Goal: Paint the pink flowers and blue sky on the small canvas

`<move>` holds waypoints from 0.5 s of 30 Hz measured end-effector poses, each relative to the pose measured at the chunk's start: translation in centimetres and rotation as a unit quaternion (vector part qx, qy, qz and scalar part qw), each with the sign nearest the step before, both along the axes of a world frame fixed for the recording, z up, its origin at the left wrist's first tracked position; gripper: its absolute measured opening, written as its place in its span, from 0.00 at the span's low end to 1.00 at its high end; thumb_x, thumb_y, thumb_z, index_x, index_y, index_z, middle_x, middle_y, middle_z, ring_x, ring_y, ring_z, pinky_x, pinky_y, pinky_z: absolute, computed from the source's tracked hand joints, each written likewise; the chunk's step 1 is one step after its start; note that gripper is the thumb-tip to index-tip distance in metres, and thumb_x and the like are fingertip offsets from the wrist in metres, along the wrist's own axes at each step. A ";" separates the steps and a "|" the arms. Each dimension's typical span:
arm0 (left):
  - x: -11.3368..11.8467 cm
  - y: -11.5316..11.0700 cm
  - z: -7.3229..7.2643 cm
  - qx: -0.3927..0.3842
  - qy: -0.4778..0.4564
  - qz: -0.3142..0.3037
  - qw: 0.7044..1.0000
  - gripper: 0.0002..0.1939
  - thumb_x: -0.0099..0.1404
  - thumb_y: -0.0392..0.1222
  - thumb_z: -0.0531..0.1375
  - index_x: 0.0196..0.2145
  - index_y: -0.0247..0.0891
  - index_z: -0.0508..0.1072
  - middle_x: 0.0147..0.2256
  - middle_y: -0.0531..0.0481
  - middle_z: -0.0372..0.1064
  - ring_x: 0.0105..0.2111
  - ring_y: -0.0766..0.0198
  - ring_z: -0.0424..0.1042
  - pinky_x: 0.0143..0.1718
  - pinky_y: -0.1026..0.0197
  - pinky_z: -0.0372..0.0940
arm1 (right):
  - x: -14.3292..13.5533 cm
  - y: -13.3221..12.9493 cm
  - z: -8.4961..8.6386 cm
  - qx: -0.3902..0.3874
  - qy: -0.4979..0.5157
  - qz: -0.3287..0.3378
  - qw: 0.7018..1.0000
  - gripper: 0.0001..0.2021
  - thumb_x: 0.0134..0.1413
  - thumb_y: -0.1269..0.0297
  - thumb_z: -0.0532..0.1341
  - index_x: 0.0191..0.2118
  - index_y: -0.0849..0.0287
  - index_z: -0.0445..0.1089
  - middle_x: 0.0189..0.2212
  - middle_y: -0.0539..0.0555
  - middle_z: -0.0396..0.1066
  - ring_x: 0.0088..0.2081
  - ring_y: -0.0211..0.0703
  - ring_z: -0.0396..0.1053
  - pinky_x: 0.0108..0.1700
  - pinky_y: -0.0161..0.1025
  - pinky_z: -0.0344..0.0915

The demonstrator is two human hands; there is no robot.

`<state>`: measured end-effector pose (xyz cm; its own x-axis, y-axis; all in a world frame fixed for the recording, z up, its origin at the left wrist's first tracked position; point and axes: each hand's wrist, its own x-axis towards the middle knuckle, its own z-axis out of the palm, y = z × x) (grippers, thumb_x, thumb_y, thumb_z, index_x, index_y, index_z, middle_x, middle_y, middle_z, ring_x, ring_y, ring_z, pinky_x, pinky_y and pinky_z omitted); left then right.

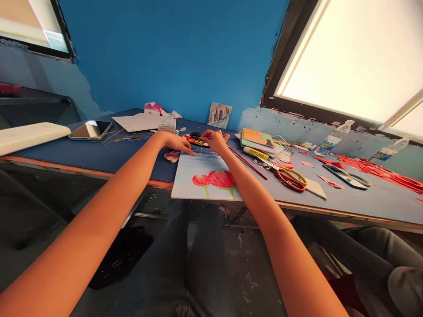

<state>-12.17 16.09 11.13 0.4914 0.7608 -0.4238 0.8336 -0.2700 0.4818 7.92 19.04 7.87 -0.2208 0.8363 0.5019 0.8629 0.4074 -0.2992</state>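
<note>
A painting (188, 169) with red flowers on green stems and a blue-white background lies in front of me, its near edge jutting past the table edge. My left hand (178, 142) rests at its far left corner, fingers stretched out and empty. My right hand (215, 141) is over the far part of the painting with fingers pinched together; whatever they hold is hidden. Between both hands a paint palette (197, 141) with yellow, red and dark colours shows in part. A crumpled stained tissue (172, 156) lies beside my left hand. A red paintbrush (248, 164) lies right of the painting.
Scissors (291, 178), a yellow glue stick (256, 153) and stacked cards (257, 138) lie to the right, with water bottles (333, 138) and red paper scraps (380, 169) beyond. A clear container (167, 127), phone (90, 130) and white case (33, 135) are left. Another person's leg (370, 259) is at right.
</note>
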 end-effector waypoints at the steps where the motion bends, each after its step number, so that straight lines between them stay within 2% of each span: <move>1: 0.0 0.0 0.0 0.002 0.000 0.002 1.000 0.27 0.59 0.68 0.62 0.37 0.40 0.68 0.15 0.53 0.61 0.14 0.65 0.59 0.16 0.64 0.58 | 0.0 0.0 0.0 0.004 -0.002 -0.006 1.000 0.11 0.65 0.60 0.57 0.39 0.55 0.77 0.33 0.54 0.77 0.53 0.55 0.59 0.50 0.47 0.43; 7: 0.1 -0.3 0.3 0.018 0.014 0.015 1.000 0.24 0.62 0.65 0.61 0.38 0.40 0.67 0.16 0.54 0.61 0.14 0.65 0.60 0.16 0.65 0.57 | 0.3 -0.2 0.2 -0.006 0.005 0.000 1.000 0.11 0.66 0.60 0.57 0.40 0.54 0.77 0.35 0.54 0.79 0.53 0.54 0.60 0.51 0.48 0.44; 15: 0.1 -0.3 0.1 -0.001 -0.001 0.015 1.000 0.27 0.59 0.69 0.62 0.36 0.40 0.67 0.15 0.54 0.61 0.13 0.66 0.60 0.15 0.65 0.56 | 0.4 0.2 0.0 0.004 0.019 0.005 1.000 0.10 0.65 0.59 0.59 0.38 0.54 0.76 0.33 0.52 0.79 0.53 0.53 0.62 0.53 0.49 0.46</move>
